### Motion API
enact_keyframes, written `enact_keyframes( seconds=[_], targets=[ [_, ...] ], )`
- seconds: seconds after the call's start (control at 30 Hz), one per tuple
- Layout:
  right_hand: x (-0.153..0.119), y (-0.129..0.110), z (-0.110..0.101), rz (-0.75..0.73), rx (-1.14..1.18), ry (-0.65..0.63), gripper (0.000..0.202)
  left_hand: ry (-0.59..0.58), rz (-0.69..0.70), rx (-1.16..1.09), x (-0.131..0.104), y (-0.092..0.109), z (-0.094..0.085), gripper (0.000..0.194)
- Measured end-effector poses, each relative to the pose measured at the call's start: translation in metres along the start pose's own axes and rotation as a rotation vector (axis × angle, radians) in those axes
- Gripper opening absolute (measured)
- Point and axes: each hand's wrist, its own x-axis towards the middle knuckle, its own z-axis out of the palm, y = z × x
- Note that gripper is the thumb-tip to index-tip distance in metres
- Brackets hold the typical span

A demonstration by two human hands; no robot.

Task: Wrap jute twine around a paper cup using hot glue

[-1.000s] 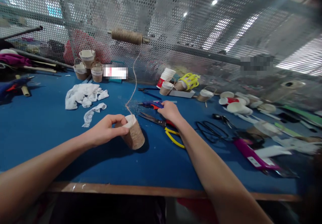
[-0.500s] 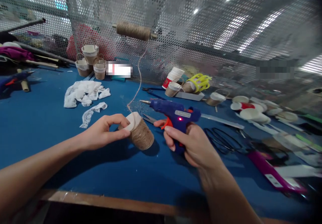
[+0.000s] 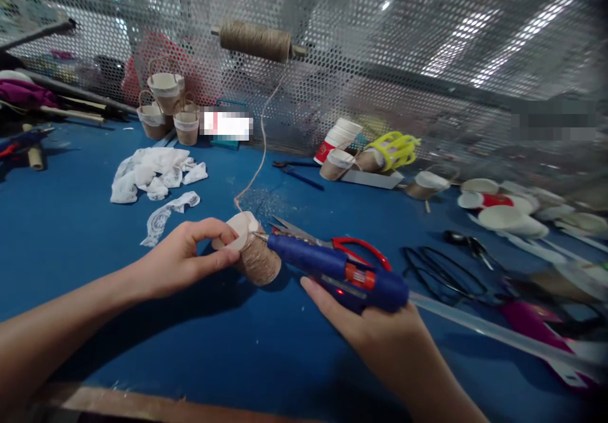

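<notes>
My left hand (image 3: 194, 252) pinches the pale rim of a small cup wrapped in brown twine (image 3: 262, 259), which lies tilted above the blue table. From the cup's top a strand of twine (image 3: 264, 138) runs up to a twine roll (image 3: 255, 40) on the mesh wall. My right hand (image 3: 375, 340) grips a blue glue gun (image 3: 332, 270) whose metal tip is at the cup's upper side, near the rim. Most of my right fingers are hidden behind the gun. Red-handled scissors (image 3: 361, 246) lie partly behind the gun.
White lace (image 3: 154, 170) lies at the left, with several finished small buckets (image 3: 166, 94) behind it. Pliers (image 3: 299, 173), paper cups (image 3: 339, 138) and a yellow plastic piece (image 3: 396, 149) are at the back. Black cable (image 3: 434, 274) and a purple item (image 3: 536, 328) are at the right.
The glue gun has turned and moved left and down, bringing its tip from above the table to the cup. The red scissor handles now show. My left hand still holds the cup.
</notes>
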Motion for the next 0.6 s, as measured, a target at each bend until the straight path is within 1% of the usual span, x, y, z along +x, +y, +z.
enact_keyframes(
  seconds=[0.03,0.07,0.13,0.23,0.33,0.6],
  targets=[
    [0.0006,-0.0011,-0.0011,-0.039,-0.054,0.009,0.040,0.000,-0.010,0.001,-0.0003,0.0002,0.0001,0.017],
    [0.0009,-0.0019,-0.0019,-0.044,-0.065,0.007,0.039,0.003,-0.021,-0.001,-0.0005,0.0004,0.0002,0.017],
    [0.0003,-0.0023,-0.0025,-0.015,-0.025,-0.018,0.035,0.007,-0.035,-0.010,-0.0006,0.0005,0.0003,0.018],
    [-0.0026,-0.0010,-0.0016,0.038,0.038,-0.069,0.026,0.022,-0.021,-0.007,-0.0004,0.0007,0.0007,0.019],
    [-0.0046,0.0003,-0.0010,0.095,0.078,-0.110,0.021,0.011,-0.024,0.002,-0.0003,0.0015,0.0010,0.019],
    [0.0018,-0.0066,-0.0018,0.156,0.171,-0.078,0.018,0.016,-0.039,-0.005,-0.0001,0.0038,0.0004,0.018]
  ],
)
